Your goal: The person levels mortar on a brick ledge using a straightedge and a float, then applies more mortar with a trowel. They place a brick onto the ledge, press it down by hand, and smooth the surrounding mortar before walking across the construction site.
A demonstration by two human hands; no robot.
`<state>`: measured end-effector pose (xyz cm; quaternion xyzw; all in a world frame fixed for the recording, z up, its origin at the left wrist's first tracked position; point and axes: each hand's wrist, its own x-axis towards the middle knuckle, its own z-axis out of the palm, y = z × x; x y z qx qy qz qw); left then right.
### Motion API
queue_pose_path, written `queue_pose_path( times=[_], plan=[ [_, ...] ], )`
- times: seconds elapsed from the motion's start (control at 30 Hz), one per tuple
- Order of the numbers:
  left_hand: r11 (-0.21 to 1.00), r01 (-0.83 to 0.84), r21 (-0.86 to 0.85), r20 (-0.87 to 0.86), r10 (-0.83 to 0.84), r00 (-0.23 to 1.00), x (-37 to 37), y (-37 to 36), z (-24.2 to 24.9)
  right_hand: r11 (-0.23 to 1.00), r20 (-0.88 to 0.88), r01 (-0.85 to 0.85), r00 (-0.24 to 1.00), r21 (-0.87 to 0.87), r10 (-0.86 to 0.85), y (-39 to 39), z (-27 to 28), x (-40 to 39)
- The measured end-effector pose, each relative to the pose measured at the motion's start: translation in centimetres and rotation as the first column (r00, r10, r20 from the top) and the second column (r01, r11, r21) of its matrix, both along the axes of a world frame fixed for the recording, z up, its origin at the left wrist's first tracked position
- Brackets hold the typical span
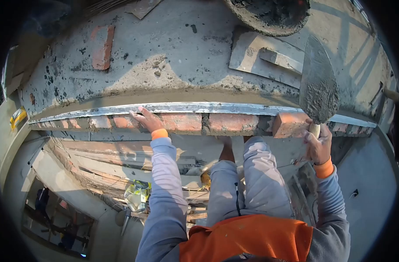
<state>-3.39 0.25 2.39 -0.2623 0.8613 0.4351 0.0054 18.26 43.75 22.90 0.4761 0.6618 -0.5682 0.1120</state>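
My right hand [320,142] is wrapped round the short handle of a trowel [319,81]. The blade points away from me, with wet grey mortar smeared over its lower half. Just left of that hand, a loose-looking red brick [289,125] sits on top of the brick course [232,122]. My left hand [148,120] lies on the course with fingers apart, their tips at a long metal straightedge [186,107]. This silvery bar runs along the far side of the bricks. Grey mortar shows in the joints between them.
A round mortar pan [269,29] stands at the top, near flat board pieces [267,54]. Another brick [103,47] lies on the stained concrete slab [164,39]. Below the wall are stacked planks [107,146] and a green-and-white bag [138,192]. A window-like opening [57,218] shows at lower left.
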Motion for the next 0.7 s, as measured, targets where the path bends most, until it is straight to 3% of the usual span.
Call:
queue_pose_path(
  times=[0.03, 0.13, 0.17, 0.2, 0.33, 0.47, 0.57, 0.7],
  plan=[
    [1.0, 0.009, 0.009, 0.018, -0.009, 1.0, 0.5, 0.8, 0.4, 0.999, -0.013, 0.032, 0.999, -0.009, -0.032, 1.5, 0.5, -1.9],
    [0.962, 0.163, -0.217, 0.129, -0.137, 0.982, 2.3, 1.8, 0.2, 0.999, -0.014, -0.035, 0.999, 0.019, 0.035, 5.5, 2.0, -7.6],
    [0.956, 0.198, -0.216, 0.184, -0.16, 0.97, 2.4, 2.0, 0.6, 0.998, -0.049, -0.069, 0.996, 0.005, 0.069, 6.4, 2.2, -9.1],
    [0.945, 0.221, -0.241, 0.192, -0.177, 0.965, 2.8, 1.8, 0.3, 0.994, -0.052, -0.068, 0.997, -0.085, 0.063, 7.4, 2.0, -10.2],
    [0.943, 0.206, -0.262, 0.264, -0.136, 0.955, 2.9, 1.9, 0.0, 0.9, -0.183, 0.091, 0.966, -0.426, -0.184, 7.6, 0.3, -13.5],
    [0.944, 0.163, -0.286, 0.246, -0.092, 0.965, 2.9, 4.2, 0.9, 0.737, -0.104, 0.255, 0.909, -0.626, -0.403, 5.3, -2.5, -13.4],
    [0.941, 0.164, -0.297, 0.219, -0.1, 0.97, 2.9, 4.7, 0.7, 0.698, -0.107, 0.343, 0.851, -0.629, -0.515, 3.9, -4.0, -14.5],
    [0.934, 0.14, -0.329, 0.218, -0.069, 0.974, 3.0, 4.7, 1.1, 0.64, -0.185, 0.3, 0.796, -0.708, -0.577, 4.1, -5.1, -14.7]
  ],
)
